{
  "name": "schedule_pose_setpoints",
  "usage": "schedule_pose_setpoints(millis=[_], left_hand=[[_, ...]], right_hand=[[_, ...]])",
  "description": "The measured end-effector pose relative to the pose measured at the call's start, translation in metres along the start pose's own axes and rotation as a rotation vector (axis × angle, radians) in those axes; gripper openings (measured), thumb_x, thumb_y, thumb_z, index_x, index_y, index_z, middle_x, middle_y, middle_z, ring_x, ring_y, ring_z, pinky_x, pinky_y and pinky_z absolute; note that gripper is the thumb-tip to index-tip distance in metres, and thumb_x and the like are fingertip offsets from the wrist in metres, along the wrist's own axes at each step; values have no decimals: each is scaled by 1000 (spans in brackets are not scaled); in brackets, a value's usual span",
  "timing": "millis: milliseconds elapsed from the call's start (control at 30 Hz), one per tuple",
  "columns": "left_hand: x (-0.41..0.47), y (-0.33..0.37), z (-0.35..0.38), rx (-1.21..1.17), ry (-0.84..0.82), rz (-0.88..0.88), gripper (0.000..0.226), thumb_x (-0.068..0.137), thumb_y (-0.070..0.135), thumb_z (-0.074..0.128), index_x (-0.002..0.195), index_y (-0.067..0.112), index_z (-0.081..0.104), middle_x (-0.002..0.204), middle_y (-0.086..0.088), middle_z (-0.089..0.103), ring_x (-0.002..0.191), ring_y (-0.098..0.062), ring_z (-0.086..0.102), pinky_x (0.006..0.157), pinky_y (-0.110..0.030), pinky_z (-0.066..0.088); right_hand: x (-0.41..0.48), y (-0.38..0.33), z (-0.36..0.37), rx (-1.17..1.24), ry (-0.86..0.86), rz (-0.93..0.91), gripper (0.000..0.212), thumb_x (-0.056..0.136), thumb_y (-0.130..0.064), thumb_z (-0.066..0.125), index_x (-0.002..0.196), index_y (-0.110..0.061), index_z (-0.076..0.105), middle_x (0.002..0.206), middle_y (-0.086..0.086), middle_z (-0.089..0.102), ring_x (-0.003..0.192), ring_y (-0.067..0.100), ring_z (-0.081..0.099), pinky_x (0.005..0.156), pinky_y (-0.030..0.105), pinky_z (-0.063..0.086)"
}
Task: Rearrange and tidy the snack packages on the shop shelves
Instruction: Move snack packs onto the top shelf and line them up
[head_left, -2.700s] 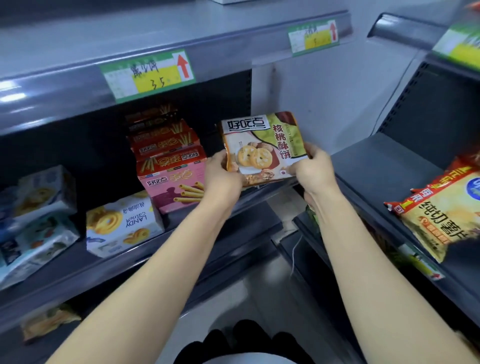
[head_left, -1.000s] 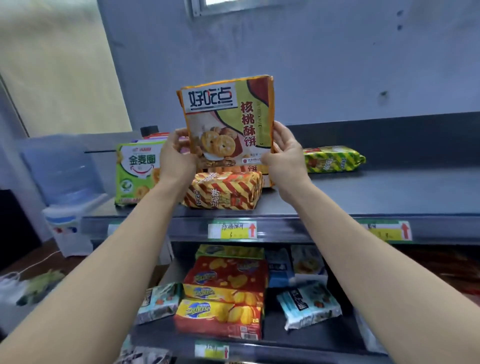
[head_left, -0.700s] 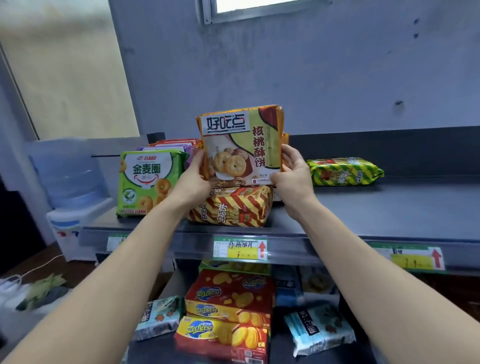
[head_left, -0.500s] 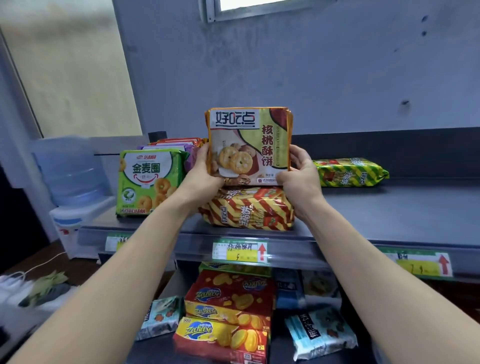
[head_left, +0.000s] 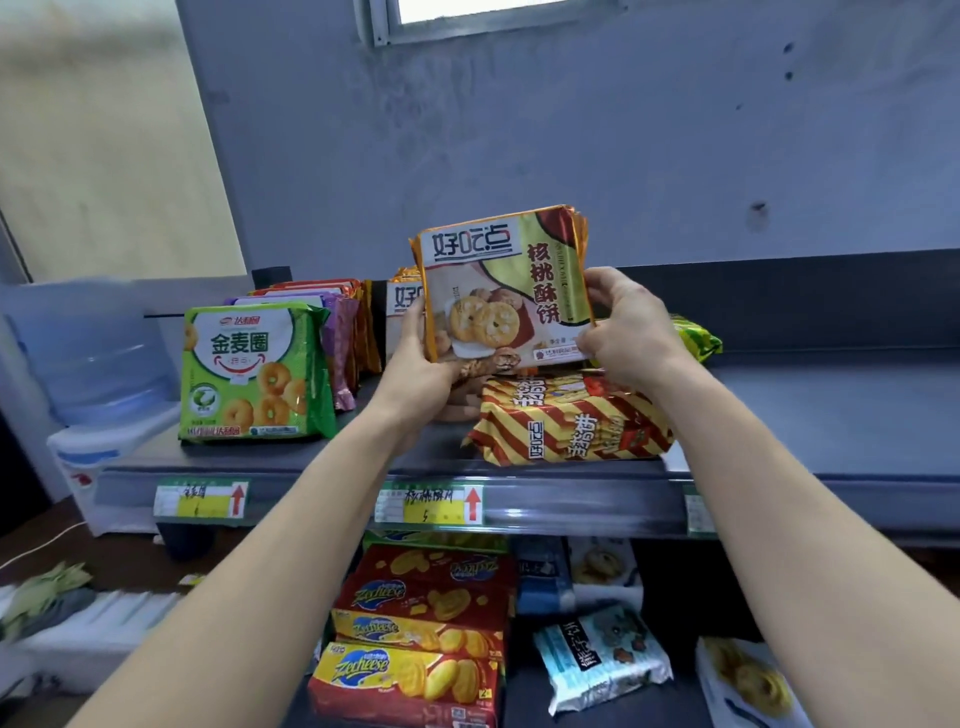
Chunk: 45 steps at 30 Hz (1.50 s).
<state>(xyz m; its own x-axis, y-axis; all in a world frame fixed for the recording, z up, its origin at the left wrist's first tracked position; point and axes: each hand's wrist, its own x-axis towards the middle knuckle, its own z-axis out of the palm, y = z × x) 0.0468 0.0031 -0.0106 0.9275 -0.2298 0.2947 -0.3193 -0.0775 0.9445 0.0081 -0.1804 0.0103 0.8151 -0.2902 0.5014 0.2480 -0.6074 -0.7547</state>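
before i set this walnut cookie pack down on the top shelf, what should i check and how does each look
1. Grip: left hand and right hand hold the walnut cookie pack by its sides, upright: ok.
2. Matching pack stands behind it to line up with: ok.
3. Path down: striped pack lies flat at the front of the shelf, right under the held one: not ok.
4. Free shelf floor behind the striped pack: hidden by the hands, cannot tell.
5. Green ring-cookie pack stands upright, apart to the left: ok.
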Motion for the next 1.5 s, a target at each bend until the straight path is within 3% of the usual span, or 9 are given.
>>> schedule_pose_setpoints(millis=[67,233,367,533,733,833,1033,1267,1500], left_hand=[[0,-3,-6,-18,31,-1,69,95,2,49,144,39,18,93,14,60,57,-12,69,51,-30,58],[10,-10,-38,78,203,61,69,91,2,55,140,39,26,123,3,59,82,-21,69,57,-37,59],[13,-19,-58,174,283,79,73,77,14,67,131,46,31,120,6,62,99,-27,65,80,-52,56],[21,-40,-71,210,354,60,78,67,11,70,127,46,34,116,6,64,100,-27,64,77,-54,56],[22,-37,-51,165,312,100,68,83,-6,58,135,31,33,111,2,60,89,-27,65,69,-42,59],[24,-38,-37,116,258,81,64,83,-9,55,131,30,36,103,2,60,85,-32,67,65,-46,59],[35,-42,-54,207,373,129,57,83,3,57,126,36,39,113,3,63,98,-24,63,84,-45,55],[27,-60,-57,330,317,43,51,81,-7,44,123,22,40,102,-6,62,90,-34,63,78,-50,56],[27,-59,-57,405,322,53,43,81,-5,50,116,18,38,106,-12,62,90,-36,62,76,-50,56]], right_hand=[[-1,-4,8,-14,-11,-17,61,84,12,51,135,-21,44,124,-4,60,109,14,60,86,32,56],[-2,-24,38,-3,-87,-15,64,84,12,50,137,-21,36,126,1,57,110,19,59,89,37,55],[-6,-41,68,-19,-181,58,54,89,5,47,138,-9,30,130,11,51,117,27,53,96,41,50],[-9,-47,90,-133,-243,73,60,88,3,49,141,-3,21,143,15,34,129,30,40,105,41,41],[-12,-39,79,-360,-272,128,92,88,-3,54,149,-10,-14,159,9,1,138,30,31,111,37,33],[-11,-34,66,-423,-201,148,89,88,-2,51,150,-10,-12,158,9,7,135,31,35,109,37,33],[-8,-51,77,-336,-150,103,73,88,-1,53,146,-1,10,148,15,26,133,32,36,105,36,35],[-18,-39,94,-515,-193,198,56,89,-4,50,136,10,22,131,23,48,117,36,51,81,34,42],[-24,-36,101,-580,-156,221,64,90,-5,53,141,11,18,134,23,47,120,37,50,90,39,45]])
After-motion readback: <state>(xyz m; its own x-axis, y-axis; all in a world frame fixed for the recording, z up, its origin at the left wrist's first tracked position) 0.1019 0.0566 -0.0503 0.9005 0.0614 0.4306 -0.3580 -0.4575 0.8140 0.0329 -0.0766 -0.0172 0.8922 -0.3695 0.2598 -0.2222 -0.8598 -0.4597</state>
